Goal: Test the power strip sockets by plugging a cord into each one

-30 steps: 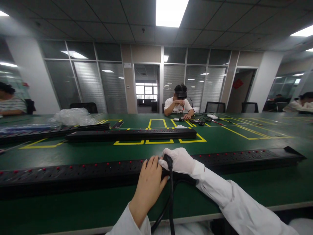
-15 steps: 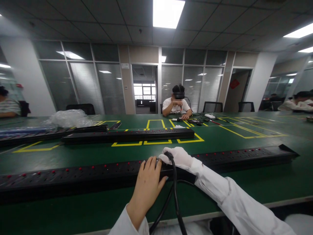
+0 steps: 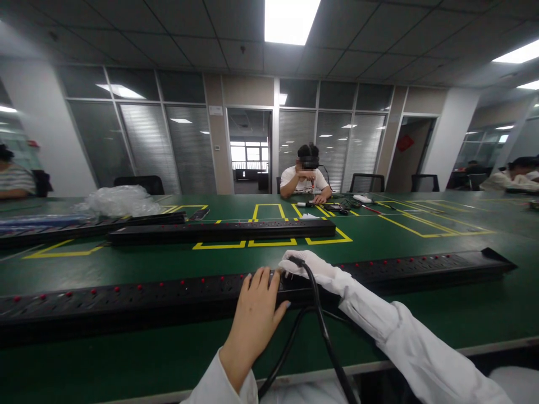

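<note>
A long black power strip (image 3: 168, 300) with a row of red buttons lies across the green table in front of me. My left hand (image 3: 256, 306), bare, rests on its middle with the fingers spread. Just right of it, my right hand (image 3: 309, 266), in a white glove, grips a black plug (image 3: 297, 261) above the strip. Metal prongs show under the plug, apart from the strip. From the plug a thick black cable (image 3: 323, 325) runs down over the table's near edge.
Farther back lies a second black strip (image 3: 227, 230) on yellow tape marks. Plastic wrap (image 3: 122, 202) and more strips are at the left. Across the table a person (image 3: 309, 174) sits by cables and small tools. Other people sit at both far sides.
My right hand has shifted slightly right and tilted, lifting the plug so its prongs show. The cable has swung to the right. My left hand stays on the strip.
</note>
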`<state>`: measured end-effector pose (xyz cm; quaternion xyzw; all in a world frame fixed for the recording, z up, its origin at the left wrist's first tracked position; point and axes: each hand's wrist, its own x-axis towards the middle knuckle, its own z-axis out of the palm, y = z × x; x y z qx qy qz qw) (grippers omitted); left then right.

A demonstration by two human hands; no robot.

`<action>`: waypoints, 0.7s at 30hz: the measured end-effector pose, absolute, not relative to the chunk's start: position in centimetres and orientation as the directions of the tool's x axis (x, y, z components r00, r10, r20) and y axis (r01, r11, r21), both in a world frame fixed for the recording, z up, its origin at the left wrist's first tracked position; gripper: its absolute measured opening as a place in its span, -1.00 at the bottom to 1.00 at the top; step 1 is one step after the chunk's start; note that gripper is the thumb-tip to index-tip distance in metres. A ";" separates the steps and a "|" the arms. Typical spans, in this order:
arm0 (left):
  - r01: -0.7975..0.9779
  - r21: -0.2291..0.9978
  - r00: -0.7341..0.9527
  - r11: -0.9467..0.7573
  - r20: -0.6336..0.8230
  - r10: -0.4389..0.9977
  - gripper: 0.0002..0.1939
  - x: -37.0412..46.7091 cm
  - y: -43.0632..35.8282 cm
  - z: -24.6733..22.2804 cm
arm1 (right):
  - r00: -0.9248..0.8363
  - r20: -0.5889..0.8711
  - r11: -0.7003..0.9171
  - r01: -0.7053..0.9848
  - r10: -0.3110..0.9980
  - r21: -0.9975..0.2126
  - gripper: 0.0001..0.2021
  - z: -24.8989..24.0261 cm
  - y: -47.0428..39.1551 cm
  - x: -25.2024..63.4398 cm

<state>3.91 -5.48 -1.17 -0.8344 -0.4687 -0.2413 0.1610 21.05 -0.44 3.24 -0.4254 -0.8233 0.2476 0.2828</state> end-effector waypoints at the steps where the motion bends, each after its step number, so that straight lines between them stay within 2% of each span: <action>1: 0.860 -0.044 0.445 -0.508 0.552 0.705 -0.52 3.9 -5.5 -1.2 | -0.498 0.247 0.510 0.510 0.832 -0.692 -0.64 3.4 -0.5 21.1; 3: 0.860 -0.051 0.449 -0.507 0.549 0.705 -0.51 3.9 -5.4 -1.3 | -0.513 0.262 0.514 0.442 0.817 -0.735 -0.64 3.7 -0.5 21.4; 6: 0.857 -0.070 0.458 -0.510 0.555 0.695 -0.51 3.8 -5.3 -1.4 | -0.460 0.319 0.526 0.442 0.829 -0.727 -0.66 4.0 -0.4 22.4; 9: 0.860 -0.083 0.457 -0.504 0.564 0.688 -0.49 3.8 -5.3 -1.6 | -0.424 0.356 0.544 0.506 0.833 -0.670 -0.70 3.8 -0.1 23.9; 14: 0.857 -0.088 0.458 -0.508 0.583 0.671 -0.49 3.8 -5.1 -1.9 | -0.460 0.316 0.556 0.631 0.830 -0.541 -0.73 3.4 0.2 25.3; 21: 0.863 -0.079 0.449 -0.499 0.574 0.685 -0.50 3.9 -5.2 -1.6 | -0.487 0.312 0.578 0.683 0.816 -0.447 -0.75 3.3 0.0 25.0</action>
